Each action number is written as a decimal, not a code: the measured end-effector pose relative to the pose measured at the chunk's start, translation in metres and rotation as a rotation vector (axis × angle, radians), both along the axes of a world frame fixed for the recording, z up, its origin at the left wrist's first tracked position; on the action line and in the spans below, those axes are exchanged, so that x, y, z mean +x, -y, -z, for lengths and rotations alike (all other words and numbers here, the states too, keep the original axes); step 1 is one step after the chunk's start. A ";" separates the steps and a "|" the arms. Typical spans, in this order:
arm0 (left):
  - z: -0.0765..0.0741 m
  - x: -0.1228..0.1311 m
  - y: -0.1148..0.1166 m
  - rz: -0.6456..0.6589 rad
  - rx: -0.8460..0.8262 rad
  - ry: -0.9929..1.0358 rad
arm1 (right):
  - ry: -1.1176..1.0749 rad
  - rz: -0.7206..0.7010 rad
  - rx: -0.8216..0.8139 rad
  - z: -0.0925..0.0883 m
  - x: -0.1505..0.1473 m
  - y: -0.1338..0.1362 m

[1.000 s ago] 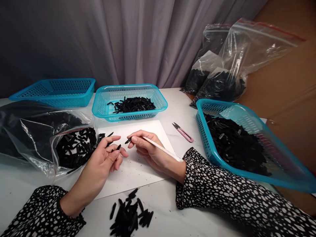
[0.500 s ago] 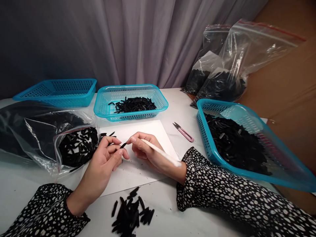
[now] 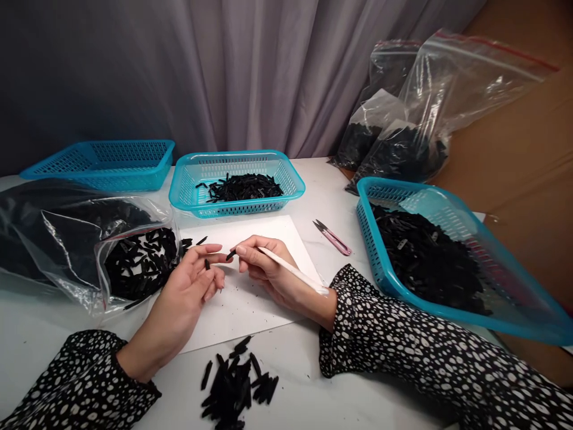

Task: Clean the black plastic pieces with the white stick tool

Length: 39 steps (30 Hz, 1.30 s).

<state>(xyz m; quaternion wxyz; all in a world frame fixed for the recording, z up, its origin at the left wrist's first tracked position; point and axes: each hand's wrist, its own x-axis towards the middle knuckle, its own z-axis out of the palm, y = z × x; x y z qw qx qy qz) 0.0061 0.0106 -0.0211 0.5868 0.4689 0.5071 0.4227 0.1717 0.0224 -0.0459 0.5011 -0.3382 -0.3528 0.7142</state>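
My left hand (image 3: 185,292) is closed on a small black strip (image 3: 207,264), which sticks up between its thumb and fingers. Its index finger stretches toward my right hand (image 3: 268,263). Between my right thumb and index finger is another short black strip (image 3: 231,255). A slim white pen-like stick (image 3: 290,270) also lies in that hand, slanting back over the wrist; its front end is hidden by the fingers. Both hands are above a white sheet (image 3: 250,310) dotted with black specks. Nearer me is a loose pile of black strips (image 3: 230,388).
A clear bag (image 3: 71,257) of black strips lies open at left. Blue baskets (image 3: 237,210) stand behind, one more (image 3: 107,179) at far left and one (image 3: 378,263) at right. Pink thread snips (image 3: 332,237) lie near the sheet. Zip bags (image 3: 403,149) stand at back right.
My hands have drawn slightly apart. The strip that reached between them is now in my right fingertips, and another strip shows upright in my left fingers.
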 end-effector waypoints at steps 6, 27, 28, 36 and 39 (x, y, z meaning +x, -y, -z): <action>0.002 -0.002 -0.001 0.023 -0.010 0.021 | -0.028 -0.038 0.001 0.003 0.003 -0.001; -0.002 -0.005 0.005 0.134 -0.034 -0.095 | -0.058 -0.037 0.034 0.005 0.001 -0.002; -0.002 -0.005 0.005 0.146 -0.035 -0.096 | -0.045 -0.040 0.039 0.005 0.001 -0.002; -0.001 -0.007 0.002 0.289 -0.001 -0.198 | 0.024 -0.153 0.080 0.006 -0.001 0.000; -0.002 -0.007 0.001 0.230 0.046 -0.191 | -0.024 -0.143 0.067 0.007 0.000 -0.001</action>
